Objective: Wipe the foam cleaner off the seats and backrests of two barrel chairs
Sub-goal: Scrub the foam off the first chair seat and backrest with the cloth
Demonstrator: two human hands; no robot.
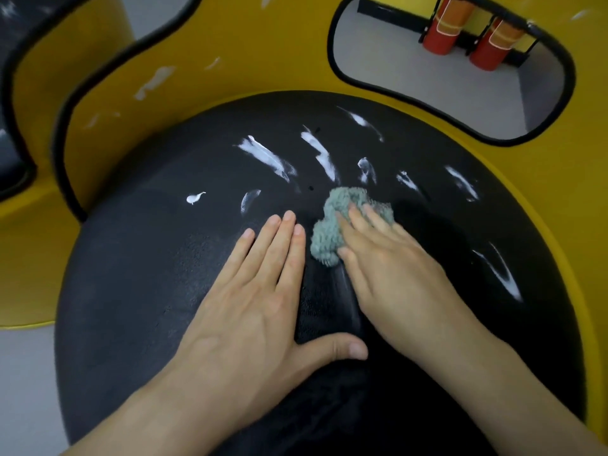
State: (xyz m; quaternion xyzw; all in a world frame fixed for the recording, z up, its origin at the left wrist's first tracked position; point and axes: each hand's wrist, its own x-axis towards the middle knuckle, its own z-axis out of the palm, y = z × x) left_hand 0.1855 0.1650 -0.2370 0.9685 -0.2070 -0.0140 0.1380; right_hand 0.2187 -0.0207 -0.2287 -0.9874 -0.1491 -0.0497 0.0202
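Observation:
A round black seat [158, 274] fills the view, ringed by a yellow backrest [263, 51] with black piping. White foam streaks [263, 156] lie across the far half of the seat, and more foam [154, 82] marks the backrest. My left hand [260, 291] rests flat on the seat with straight fingers. Just to its right, my right hand [385, 258] presses a crumpled grey-green cloth [332, 222] onto the seat with fingers laid straight over it. Under and in front of the hands the seat looks wiped.
A second yellow barrel chair [49, 60] stands at the left, its black seat partly seen. Through an oval cut-out [427, 70] in the backrest I see grey floor and two red cylinders [467, 34] in a black stand by a yellow wall.

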